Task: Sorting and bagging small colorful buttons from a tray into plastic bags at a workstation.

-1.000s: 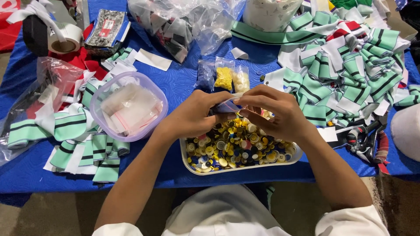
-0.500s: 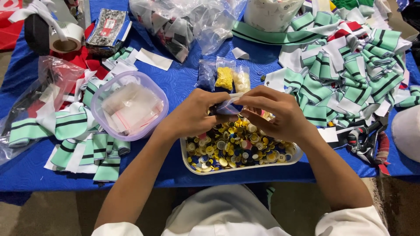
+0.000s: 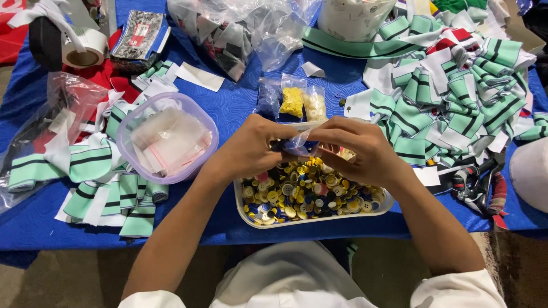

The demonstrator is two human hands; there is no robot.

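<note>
Above the white tray point(image 3: 245, 212) of mixed buttons point(image 3: 302, 197), at the centre of the blue table point(image 3: 240, 105), both hands meet on a small clear plastic bag point(image 3: 298, 142). The left hand point(image 3: 251, 149) pinches the bag's near edge between thumb and fingers. The right hand point(image 3: 357, 149) pinches the opposite edge, fingers curled and pressed together. The bag hangs directly over the tray, touching neither it nor the buttons.

Surroundings, by clock face from the tray:
- 10 o'clock: round lilac tub point(image 3: 128, 128) holding empty clear bags.
- 12 o'clock: three filled packets, the yellow one point(image 3: 292, 101) in the middle.
- 2 o'clock: heap of green-and-white striped fabric pieces point(image 3: 456, 85).
- 9 o'clock: more striped pieces point(image 3: 103, 194).

Risk, as a judgement: the bag is thin and held at the edges only. A slack pinch could tip its mouth and spill the contents into the tray; a hard pull could tear the film.

Change from the earlier frames: both hands remain over the tray on the same bag; the grip is nearly unchanged, and nothing on the table has shifted.
</note>
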